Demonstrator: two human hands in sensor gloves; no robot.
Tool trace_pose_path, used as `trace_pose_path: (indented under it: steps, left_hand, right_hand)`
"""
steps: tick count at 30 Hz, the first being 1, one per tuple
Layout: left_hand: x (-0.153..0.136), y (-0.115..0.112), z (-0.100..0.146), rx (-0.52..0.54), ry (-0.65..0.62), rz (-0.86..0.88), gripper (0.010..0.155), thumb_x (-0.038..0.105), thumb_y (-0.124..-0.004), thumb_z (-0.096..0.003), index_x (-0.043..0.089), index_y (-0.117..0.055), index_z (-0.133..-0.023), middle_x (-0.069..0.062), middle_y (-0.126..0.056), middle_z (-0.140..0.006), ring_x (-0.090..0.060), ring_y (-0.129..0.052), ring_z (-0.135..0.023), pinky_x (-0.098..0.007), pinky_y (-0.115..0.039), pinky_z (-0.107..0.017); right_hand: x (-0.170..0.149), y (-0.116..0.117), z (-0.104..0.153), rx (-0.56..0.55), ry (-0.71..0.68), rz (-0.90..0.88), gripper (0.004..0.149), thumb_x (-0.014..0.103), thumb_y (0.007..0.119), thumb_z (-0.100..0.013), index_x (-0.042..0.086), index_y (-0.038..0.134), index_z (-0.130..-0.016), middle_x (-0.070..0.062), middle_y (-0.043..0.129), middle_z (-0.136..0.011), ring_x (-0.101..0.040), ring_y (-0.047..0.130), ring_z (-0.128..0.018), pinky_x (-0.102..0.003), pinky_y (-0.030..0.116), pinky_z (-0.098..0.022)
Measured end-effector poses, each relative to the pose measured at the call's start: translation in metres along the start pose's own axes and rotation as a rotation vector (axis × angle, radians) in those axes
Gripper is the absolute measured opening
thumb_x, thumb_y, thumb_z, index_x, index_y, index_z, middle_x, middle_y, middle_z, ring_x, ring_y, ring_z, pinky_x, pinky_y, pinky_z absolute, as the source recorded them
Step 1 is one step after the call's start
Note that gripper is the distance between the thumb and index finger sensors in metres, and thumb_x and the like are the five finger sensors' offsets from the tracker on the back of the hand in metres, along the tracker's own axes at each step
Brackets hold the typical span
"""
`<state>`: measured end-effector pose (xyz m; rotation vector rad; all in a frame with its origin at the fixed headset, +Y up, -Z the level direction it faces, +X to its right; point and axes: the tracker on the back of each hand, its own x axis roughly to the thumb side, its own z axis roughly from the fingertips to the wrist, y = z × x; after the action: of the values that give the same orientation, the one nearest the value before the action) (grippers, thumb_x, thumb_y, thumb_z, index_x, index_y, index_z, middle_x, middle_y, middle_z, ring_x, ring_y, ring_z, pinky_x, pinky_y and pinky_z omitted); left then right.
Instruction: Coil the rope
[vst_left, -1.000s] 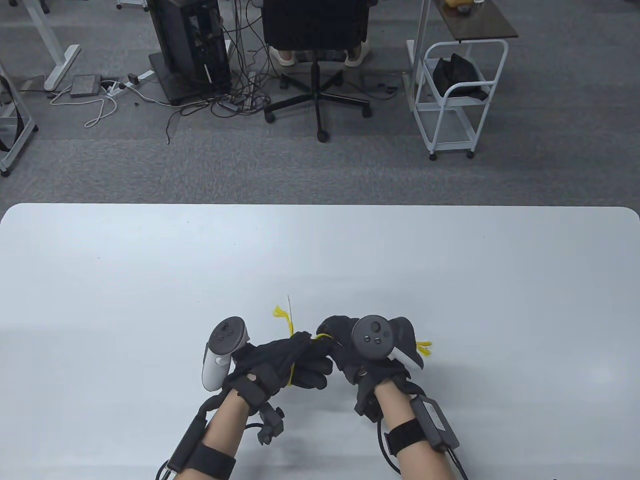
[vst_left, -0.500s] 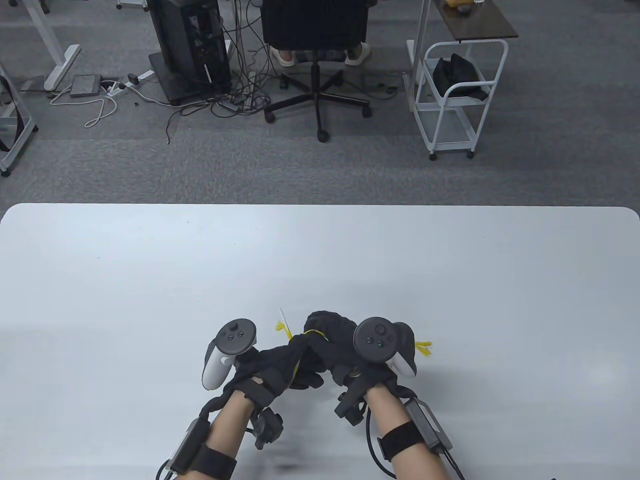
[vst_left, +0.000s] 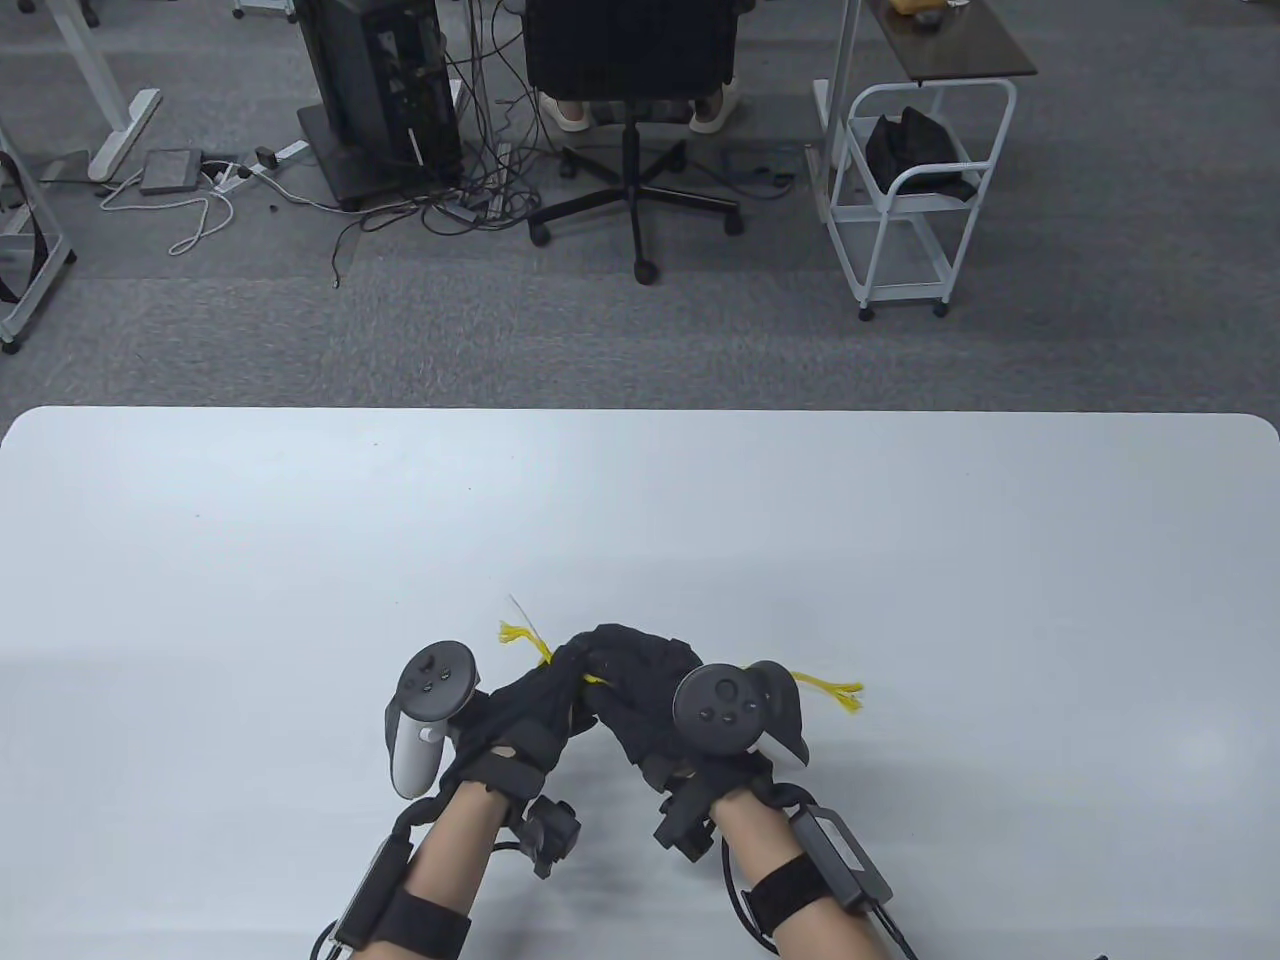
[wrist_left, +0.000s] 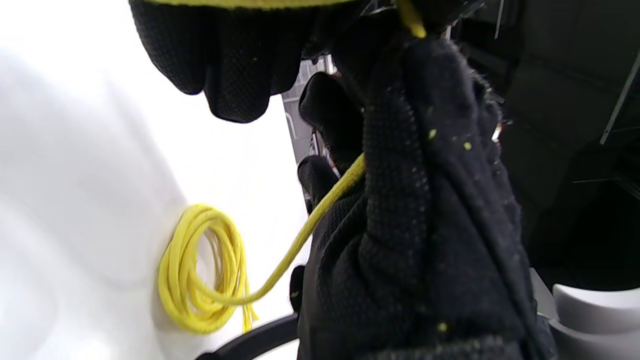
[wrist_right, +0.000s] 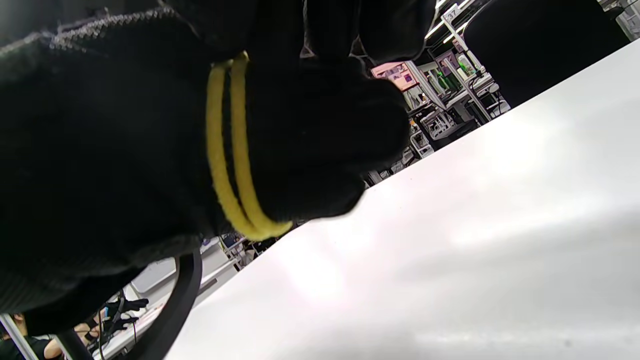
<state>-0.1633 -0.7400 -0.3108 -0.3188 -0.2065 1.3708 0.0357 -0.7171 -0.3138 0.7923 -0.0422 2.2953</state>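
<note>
The thin yellow rope sits at the white table's six o'clock edge, between both gloved hands.

The white rounded-corner table lies bare from its far edge down to the two black-gloved hands, and out to both sides of them. The left hand and right hand meet fingertip to fingertip near the table's near edge, closing the passage between them. A thin yellow rope coiled in several loops lies on the table just under the left hand, one strand rising into the gloves. Frayed yellow ends jut right of the right hand and beyond the left hand.
</note>
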Motion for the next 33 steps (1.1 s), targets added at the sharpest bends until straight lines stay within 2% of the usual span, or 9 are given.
trace_pose_path:
  steps: [5,9,14,17,19,27,30,33]
  left_hand:
    - [0.003,0.006,0.002,0.094,-0.071,-0.018,0.063,0.049,-0.05,-0.0635,0.012,-0.052,-0.115,-0.024,-0.062,-0.117,-0.041,-0.079,-0.097,-0.047,-0.066,-0.07]
    - [0.006,0.011,0.005,0.132,-0.12,-0.04,0.061,0.049,-0.05,-0.0635,0.017,-0.052,-0.115,-0.018,-0.058,-0.12,-0.039,-0.073,-0.103,-0.046,-0.061,-0.074]
    - [0.005,0.016,0.007,0.159,-0.176,0.025,0.059,0.051,-0.049,-0.0631,0.023,-0.054,-0.115,-0.013,-0.054,-0.123,-0.036,-0.065,-0.108,-0.044,-0.056,-0.078]
    - [0.005,0.016,0.006,0.128,-0.22,0.093,0.059,0.052,-0.049,-0.0626,0.026,-0.053,-0.115,-0.009,-0.05,-0.125,-0.035,-0.061,-0.111,-0.043,-0.053,-0.079]
    - [0.005,0.015,0.005,0.08,-0.25,0.147,0.06,0.053,-0.048,-0.0624,0.028,-0.047,-0.117,-0.007,-0.044,-0.127,-0.034,-0.055,-0.113,-0.043,-0.049,-0.081]
    - [0.006,0.005,0.004,0.015,-0.286,0.231,0.06,0.054,-0.048,-0.0615,0.034,-0.034,-0.116,-0.006,-0.041,-0.127,-0.034,-0.059,-0.112,-0.041,-0.053,-0.08]
    - [0.006,0.002,0.004,0.004,-0.283,0.259,0.062,0.054,-0.048,-0.0614,0.031,-0.03,-0.117,-0.01,-0.044,-0.125,-0.034,-0.062,-0.11,-0.041,-0.056,-0.079]
    - [0.006,0.0,0.003,-0.02,-0.279,0.308,0.066,0.052,-0.048,-0.0615,0.022,-0.031,-0.117,-0.015,-0.054,-0.122,-0.034,-0.072,-0.106,-0.04,-0.062,-0.077]
  right_hand:
    - [0.004,0.008,-0.001,0.051,-0.016,0.04,0.042,0.038,0.066,-0.06,0.016,0.067,-0.096,-0.019,0.055,-0.111,-0.05,0.062,-0.096,-0.079,0.042,-0.066]
    - [0.006,0.014,-0.001,0.091,-0.026,0.064,0.042,0.038,0.066,-0.06,0.017,0.069,-0.095,-0.019,0.059,-0.11,-0.049,0.064,-0.095,-0.078,0.043,-0.066]
    - [0.006,0.017,-0.002,0.13,-0.028,0.095,0.041,0.039,0.066,-0.06,0.017,0.07,-0.095,-0.018,0.064,-0.107,-0.048,0.068,-0.093,-0.078,0.044,-0.066]
    - [0.005,0.019,-0.002,0.152,-0.025,0.109,0.041,0.039,0.066,-0.06,0.018,0.07,-0.095,-0.018,0.065,-0.107,-0.048,0.069,-0.093,-0.077,0.045,-0.066]
    - [0.004,0.021,-0.002,0.165,-0.022,0.11,0.041,0.039,0.066,-0.06,0.018,0.07,-0.095,-0.018,0.066,-0.106,-0.048,0.069,-0.092,-0.077,0.045,-0.066]
    - [0.001,0.026,-0.003,0.218,-0.005,0.132,0.042,0.04,0.066,-0.06,0.017,0.07,-0.095,-0.018,0.067,-0.105,-0.048,0.07,-0.092,-0.077,0.046,-0.066]
    - [-0.001,0.026,-0.003,0.229,0.005,0.14,0.042,0.04,0.065,-0.06,0.017,0.07,-0.095,-0.018,0.067,-0.105,-0.048,0.07,-0.091,-0.077,0.046,-0.066]
    - [-0.004,0.026,-0.002,0.243,0.019,0.156,0.042,0.04,0.065,-0.06,0.017,0.07,-0.095,-0.018,0.067,-0.105,-0.048,0.07,-0.091,-0.077,0.046,-0.066]
